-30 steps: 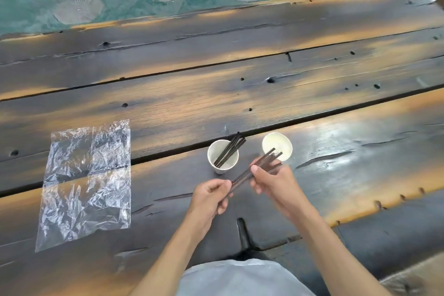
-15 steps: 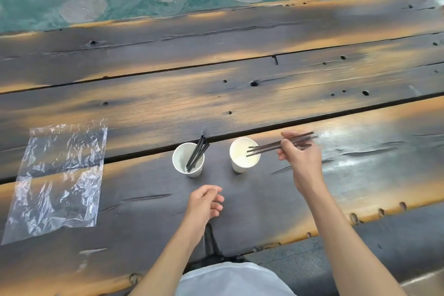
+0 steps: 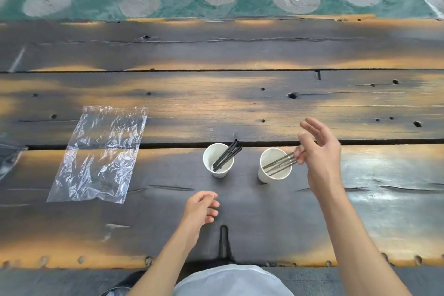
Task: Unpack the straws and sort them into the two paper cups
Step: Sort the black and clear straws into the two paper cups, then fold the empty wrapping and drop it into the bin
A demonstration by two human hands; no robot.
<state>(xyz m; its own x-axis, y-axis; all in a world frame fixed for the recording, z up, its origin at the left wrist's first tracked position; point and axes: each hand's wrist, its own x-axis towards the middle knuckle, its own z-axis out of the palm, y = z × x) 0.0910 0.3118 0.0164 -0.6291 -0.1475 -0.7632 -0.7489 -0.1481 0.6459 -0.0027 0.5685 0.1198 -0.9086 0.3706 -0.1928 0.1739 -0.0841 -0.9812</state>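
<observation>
Thin black straws (image 3: 227, 155) in round paper cup (image 3: 218, 160)

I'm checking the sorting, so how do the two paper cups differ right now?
The left paper cup holds sharp black straws leaning up and right past its rim, with no hand near; the right paper cup has blurred straws lying low across its mouth, with the right hand open beside them. Both are white, upright, on the wooden table.

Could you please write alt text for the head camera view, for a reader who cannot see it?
A person's right hand, fingers spread, hovers at the right paper cup as blurred straws drop into it. The left paper cup already holds black straws; the left hand hovers empty, and a clear plastic bag lies flat on the wooden table.
</observation>
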